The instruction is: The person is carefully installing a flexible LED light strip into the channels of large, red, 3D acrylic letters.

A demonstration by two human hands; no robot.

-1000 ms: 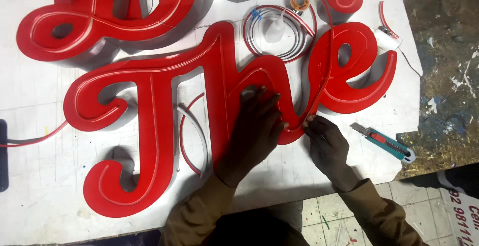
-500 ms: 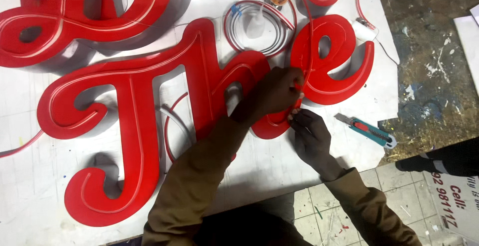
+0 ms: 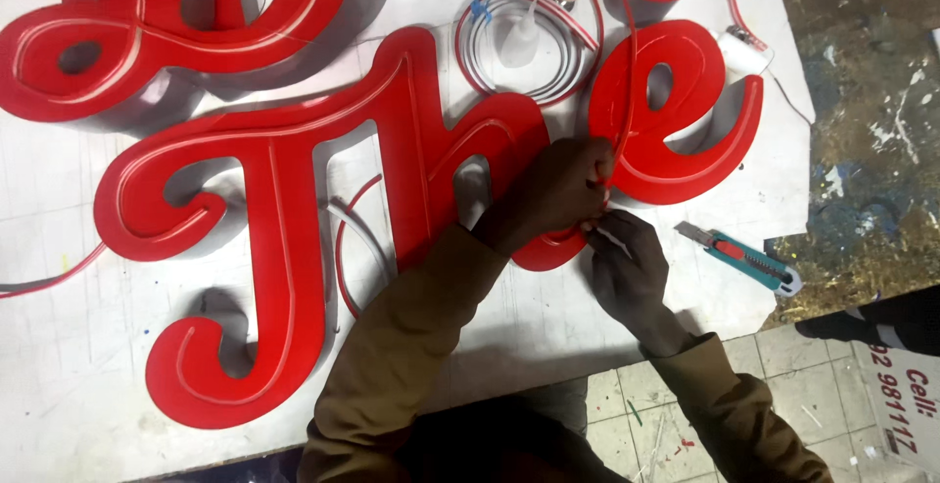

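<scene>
Left hand point(image 3: 563, 189) pinching red strip point(image 3: 627, 101) into red script sign point(image 3: 411, 140); right hand point(image 3: 627, 268) steadying, grip closed; best pressed gradually along groove.

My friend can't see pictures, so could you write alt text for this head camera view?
Two hands, the left hand and right hand, press a thin red strip onto a large red script sign letter lying on a white table. A teal utility knife lies to the right, a coil of strip above.
</scene>
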